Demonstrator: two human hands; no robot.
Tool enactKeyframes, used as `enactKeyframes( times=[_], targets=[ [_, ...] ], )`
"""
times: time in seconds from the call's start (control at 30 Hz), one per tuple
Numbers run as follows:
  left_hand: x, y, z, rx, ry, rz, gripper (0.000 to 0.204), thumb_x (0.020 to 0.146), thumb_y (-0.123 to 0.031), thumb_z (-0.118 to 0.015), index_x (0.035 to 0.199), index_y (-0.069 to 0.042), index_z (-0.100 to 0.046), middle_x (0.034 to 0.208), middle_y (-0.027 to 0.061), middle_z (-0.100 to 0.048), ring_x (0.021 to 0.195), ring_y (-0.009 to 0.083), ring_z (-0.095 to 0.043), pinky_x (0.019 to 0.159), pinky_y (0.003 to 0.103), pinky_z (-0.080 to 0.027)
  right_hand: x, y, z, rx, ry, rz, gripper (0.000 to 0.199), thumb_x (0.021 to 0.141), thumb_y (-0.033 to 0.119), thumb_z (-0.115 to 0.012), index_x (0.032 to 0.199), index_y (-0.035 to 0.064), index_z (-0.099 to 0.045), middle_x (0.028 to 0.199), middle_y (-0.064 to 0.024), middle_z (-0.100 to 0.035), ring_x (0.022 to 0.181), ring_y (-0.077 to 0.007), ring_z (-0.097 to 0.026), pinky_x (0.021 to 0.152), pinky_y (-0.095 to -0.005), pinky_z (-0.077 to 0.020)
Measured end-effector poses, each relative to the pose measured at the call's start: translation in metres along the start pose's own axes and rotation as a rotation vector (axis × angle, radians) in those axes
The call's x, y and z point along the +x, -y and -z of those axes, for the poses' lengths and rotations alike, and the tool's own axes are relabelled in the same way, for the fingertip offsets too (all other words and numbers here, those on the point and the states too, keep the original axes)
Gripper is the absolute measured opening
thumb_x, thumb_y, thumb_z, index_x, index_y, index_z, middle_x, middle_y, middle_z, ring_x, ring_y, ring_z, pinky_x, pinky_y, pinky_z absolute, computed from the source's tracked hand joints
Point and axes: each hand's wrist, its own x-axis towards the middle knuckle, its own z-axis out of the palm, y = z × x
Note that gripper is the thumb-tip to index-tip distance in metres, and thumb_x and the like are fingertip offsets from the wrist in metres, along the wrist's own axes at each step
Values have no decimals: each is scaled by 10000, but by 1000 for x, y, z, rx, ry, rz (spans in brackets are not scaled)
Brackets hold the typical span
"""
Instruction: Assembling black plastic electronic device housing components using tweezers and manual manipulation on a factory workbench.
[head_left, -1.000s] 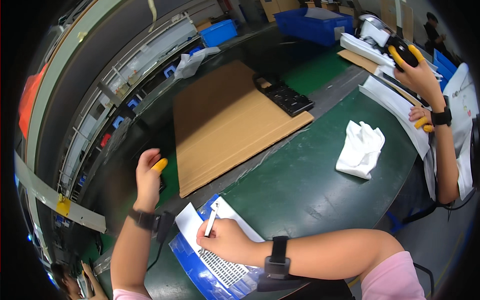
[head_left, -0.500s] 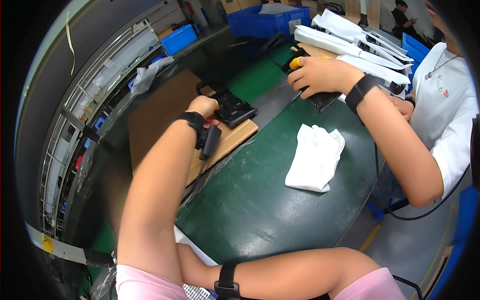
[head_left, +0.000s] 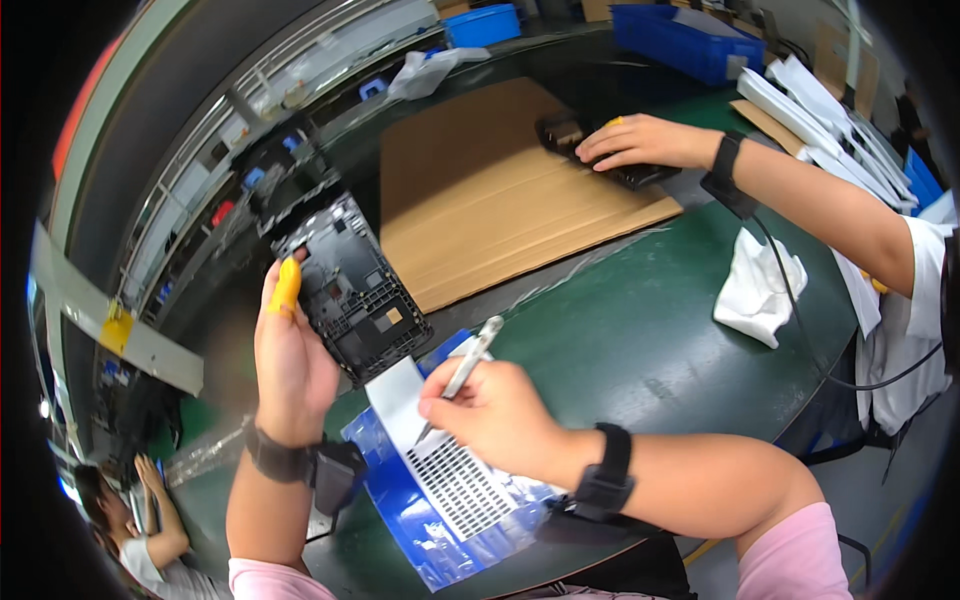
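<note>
The left hand [head_left: 298, 365], thumb in a yellow finger cot [head_left: 286, 288], grips the left edge of a rectangular black plastic housing [head_left: 350, 285], ribbed and slotted, over the tabletop [head_left: 630, 330]. Rightward, the right hand [head_left: 500, 415] pinches a slender pointed silver tool [head_left: 474, 358] above a white sheet of small black labels [head_left: 462, 490].

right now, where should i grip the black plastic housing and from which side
Probably grip the black plastic housing along its long left edge, from the left, as the left hand does: that side leaves the ribbed inner face uncovered.
</note>
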Motion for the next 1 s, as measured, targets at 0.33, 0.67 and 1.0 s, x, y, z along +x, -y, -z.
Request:
enactKeyframes(
  times=[0.33, 0.67, 1.0],
  targets=[
    [-33, 44, 67, -382, 92, 113, 328, 899, -168, -435, 1215, -155, -348, 1092, 17, -490, 909, 117, -488, 796, 310, -441, 1, 5, -30, -62, 54, -240, 106, 785, 32, -588, 877, -14, -562, 710, -47, -587, 529, -34, -489, 461, -159, -397],
    [-38, 54, 77, -448, 187, 247, 435, 908, -184, -408, 1310, -194, -243, 1177, 18, -439, 990, 135, -497, 831, 340, -449, 2, 6, -42, -190, -19, -279, 129, 781, 21, -602, 906, -2, -577, 721, -39, -606, 534, -27, -496, 460, -151, -385],
    [-37, 57, 77, -468, 191, 235, 422, 912, -166, -393, 1306, -167, -242, 1172, 42, -442, 985, 153, -500, 831, 339, -447, 1, 4, -42, -228, -10, -226, 139, 781, -2, -591, 919, -8, -576, 718, -46, -607, 526, -29, -491, 465, -153, -381]
  ],
)
